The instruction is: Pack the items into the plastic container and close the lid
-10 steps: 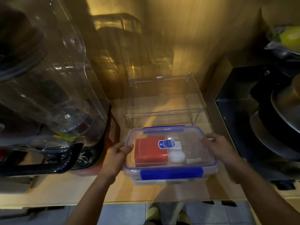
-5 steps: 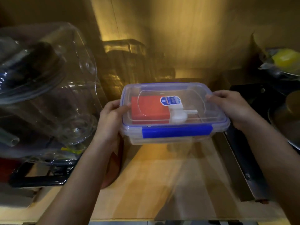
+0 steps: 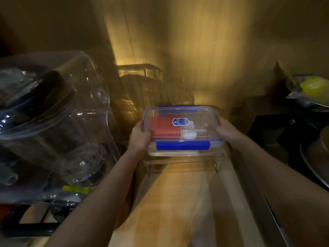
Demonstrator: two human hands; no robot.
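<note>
Counter was wooden, lit warm, the frame dim and somewhat blurred. At left stood a large clear blender, its wall near the left forearm; a swing of that elbow could knock it. At right a dark stove with a pan rim at the frame edge, well apart from the work. A clear rack sat on the counter at mid-depth, and the container was held over it, whether touching the rack's top or just above it I could not tell. Risk judged: the rack looked light and see-through, so its edge was hard to read in this light; a container set half on it could tip toward the near side or push the rack back. Lid was on, near blue clip appeared down; far clip only partly visible, the end clips hidden by the hands, so a loose clip could let the lid lift if the box tilted. Left hand clasped the left end, thumb on the lid; right hand clasped the right end, fingers wrapped over the rim. Inside lay a red box at left and a small white piece beside it; both were loose, I judged, and would slide on a tilt.
</note>
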